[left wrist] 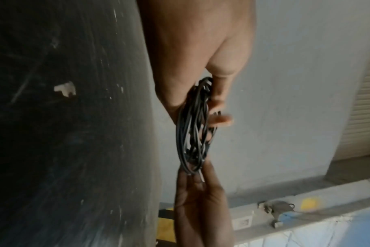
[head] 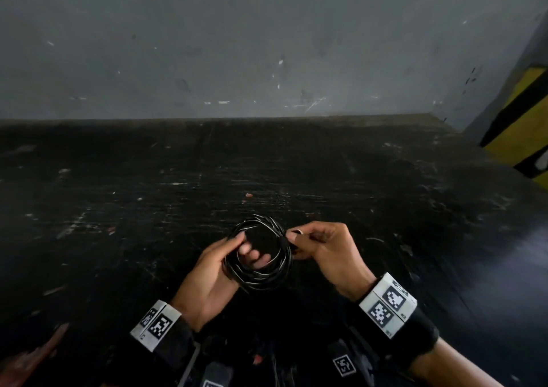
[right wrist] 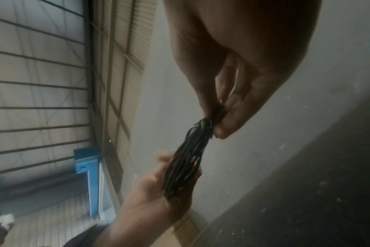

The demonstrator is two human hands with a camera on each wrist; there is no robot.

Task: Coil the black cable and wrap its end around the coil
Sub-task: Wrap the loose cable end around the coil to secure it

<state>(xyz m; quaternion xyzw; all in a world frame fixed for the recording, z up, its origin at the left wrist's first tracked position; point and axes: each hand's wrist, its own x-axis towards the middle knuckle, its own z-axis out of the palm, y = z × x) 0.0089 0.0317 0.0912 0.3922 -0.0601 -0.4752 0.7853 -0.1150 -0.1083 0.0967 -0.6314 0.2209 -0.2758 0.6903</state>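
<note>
The black cable (head: 261, 277) is wound into a small round coil of several loops, held just above the dark table (head: 267, 173). My left hand (head: 234, 256) grips the coil's left side, thumb on top and fingers through its middle. My right hand (head: 299, 244) pinches the coil's right side together with the cable's end, whose metal plug (head: 297, 232) shows at my fingertips. The left wrist view shows the coil (left wrist: 192, 130) edge-on between both hands. The right wrist view has the loops (right wrist: 186, 160) bunched at my right fingertips (right wrist: 220, 132).
The black, scratched table runs to a grey wall (head: 267, 46) at the back. A yellow and black striped post (head: 522, 126) stands at the far right. Dark marker-tagged gear (head: 344, 364) sits at the near edge below my wrists.
</note>
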